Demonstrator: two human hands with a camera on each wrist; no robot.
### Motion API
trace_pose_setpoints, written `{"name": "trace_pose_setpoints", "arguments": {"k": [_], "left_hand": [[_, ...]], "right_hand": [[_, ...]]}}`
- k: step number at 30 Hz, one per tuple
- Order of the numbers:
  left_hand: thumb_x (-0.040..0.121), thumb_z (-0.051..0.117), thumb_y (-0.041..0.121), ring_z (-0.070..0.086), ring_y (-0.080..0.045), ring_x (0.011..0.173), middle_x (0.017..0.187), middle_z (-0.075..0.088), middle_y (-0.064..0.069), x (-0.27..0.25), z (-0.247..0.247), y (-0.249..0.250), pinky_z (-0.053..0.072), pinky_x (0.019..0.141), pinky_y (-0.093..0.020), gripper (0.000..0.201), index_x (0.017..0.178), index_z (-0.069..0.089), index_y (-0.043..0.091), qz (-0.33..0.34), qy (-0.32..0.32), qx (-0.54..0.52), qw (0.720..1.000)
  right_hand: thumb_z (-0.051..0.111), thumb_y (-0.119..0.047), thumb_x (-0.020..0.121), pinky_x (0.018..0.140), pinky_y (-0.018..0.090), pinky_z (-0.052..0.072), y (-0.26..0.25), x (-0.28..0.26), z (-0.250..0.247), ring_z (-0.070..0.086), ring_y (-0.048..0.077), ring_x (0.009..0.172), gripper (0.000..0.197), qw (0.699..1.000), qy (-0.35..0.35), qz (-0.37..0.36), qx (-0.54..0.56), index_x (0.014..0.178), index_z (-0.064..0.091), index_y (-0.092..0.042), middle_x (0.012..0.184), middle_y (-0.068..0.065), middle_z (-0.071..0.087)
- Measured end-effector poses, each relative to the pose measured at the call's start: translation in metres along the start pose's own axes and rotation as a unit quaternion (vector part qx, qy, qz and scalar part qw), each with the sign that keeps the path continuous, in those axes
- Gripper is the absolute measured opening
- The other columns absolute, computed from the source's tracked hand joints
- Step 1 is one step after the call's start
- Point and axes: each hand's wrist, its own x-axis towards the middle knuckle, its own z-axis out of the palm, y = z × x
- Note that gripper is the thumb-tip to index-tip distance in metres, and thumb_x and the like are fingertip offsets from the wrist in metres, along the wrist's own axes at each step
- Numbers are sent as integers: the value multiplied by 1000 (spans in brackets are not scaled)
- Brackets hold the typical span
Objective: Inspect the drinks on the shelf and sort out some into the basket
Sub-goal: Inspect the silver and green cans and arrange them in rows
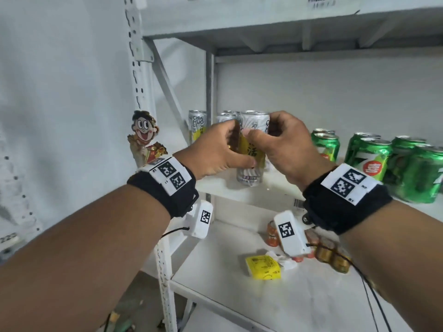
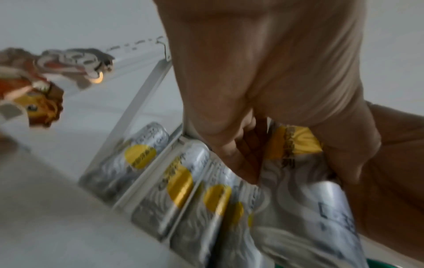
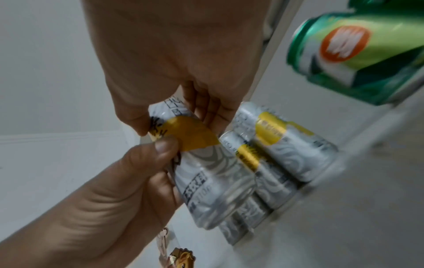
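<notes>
A silver can with a yellow label [image 1: 250, 152] was held up in front of the middle shelf [image 1: 259, 188], just above its near edge, between the two hands. It seemed to be lifted off the shelf so that its printing could be read, which fits the inspecting part of the task. The left hand [image 1: 215, 149] was curled round the left side of the can, with the thumb laid across the front low on the label. The right hand [image 1: 285, 144] was curled round the right side, its thumb pressed on the label near the top and its fingers wrapped behind. So both grips were closed on the same can, not spread. In the right wrist view the can was seen tilted, its base pointing away from the palms. Both wrists were raised and bent inward toward each other. The other silver cans [image 1: 225, 121] stood upright behind, at the far left of the shelf, and the green cans [image 1: 369, 159] were grouped to the right, well apart from the hands. A cartoon figure [image 1: 143, 137] stood to the left beside the upright post. No basket was visible in any view, so the place for sorted drinks cannot be told.
</notes>
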Motion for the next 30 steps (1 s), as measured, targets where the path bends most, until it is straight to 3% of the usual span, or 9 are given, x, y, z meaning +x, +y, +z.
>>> {"name": "trace_pose_setpoints", "arguments": {"k": [3, 6, 8, 11, 13, 16, 19, 26, 30], "left_hand": [[74, 97, 2, 77, -23, 115, 123, 79, -6, -1, -36, 7, 63, 100, -42, 70, 135, 64, 12, 18, 26, 10, 999], [70, 100, 9, 78, -22, 111, 119, 79, -4, 3, -77, 7, 65, 96, -43, 74, 134, 64, 13, 13, 49, 61, 997], [67, 100, 16, 79, -17, 102, 111, 80, 0, 8, -103, 2, 66, 89, -40, 71, 129, 65, 18, -11, 47, 116, 992], [65, 100, 23, 78, -9, 88, 103, 78, 3, 18, -130, -8, 63, 76, -30, 68, 122, 64, 23, -57, 62, 195, 977], [65, 99, 24, 76, -12, 87, 103, 76, 3, 26, -141, -15, 59, 70, -28, 66, 120, 62, 23, -71, 67, 227, 969], [69, 96, 24, 75, -18, 90, 102, 75, -2, 41, -148, -24, 63, 75, -35, 55, 114, 65, 19, -76, 67, 248, 963], [72, 94, 25, 75, -20, 92, 101, 76, -3, 55, -154, -30, 66, 83, -40, 45, 109, 68, 19, -84, 64, 243, 964], [74, 92, 24, 74, -14, 85, 95, 76, 0, 72, -162, -44, 61, 65, -27, 31, 97, 72, 23, -113, 42, 251, 960], [75, 93, 32, 70, -13, 87, 97, 74, 3, 78, -169, -44, 55, 67, -27, 34, 101, 72, 23, -115, 15, 304, 946]], "right_hand": [[89, -24, 83, 72, 33, 64, -15, 14, 28, 77, 14, 84, 37, 999, -28, -9, -18, 111, 68, -11, 97, 3, 78], [85, -32, 86, 83, 46, 63, -28, 34, 55, 76, 27, 95, 32, 995, -69, -18, -75, 108, 69, -13, 101, 8, 78], [78, -30, 91, 87, 46, 60, -35, 53, 70, 73, 25, 92, 23, 989, -72, -37, -126, 107, 71, -14, 100, 8, 77], [68, -19, 96, 78, 24, 55, -44, 84, 85, 69, 18, 92, 14, 968, -70, -93, -224, 108, 74, -15, 100, 2, 75], [66, -16, 96, 76, 18, 48, -47, 106, 94, 68, 17, 97, 18, 940, -91, -121, -306, 111, 76, -16, 103, -1, 73], [69, -19, 94, 87, 24, 44, -46, 135, 110, 63, 19, 108, 26, 880, -154, -135, -428, 119, 74, -17, 117, 1, 70], [71, -25, 95, 89, 24, 41, -38, 153, 128, 61, 21, 119, 35, 833, -204, -125, -500, 130, 68, -20, 130, 3, 67], [75, -28, 93, 99, 28, 41, -18, 172, 145, 53, 23, 134, 59, 807, -275, -52, -521, 149, 54, -26, 149, 2, 56], [75, -32, 93, 98, 31, 47, -12, 179, 148, 58, 21, 122, 50, 807, -290, -47, -512, 141, 61, -26, 136, -1, 63]]}}
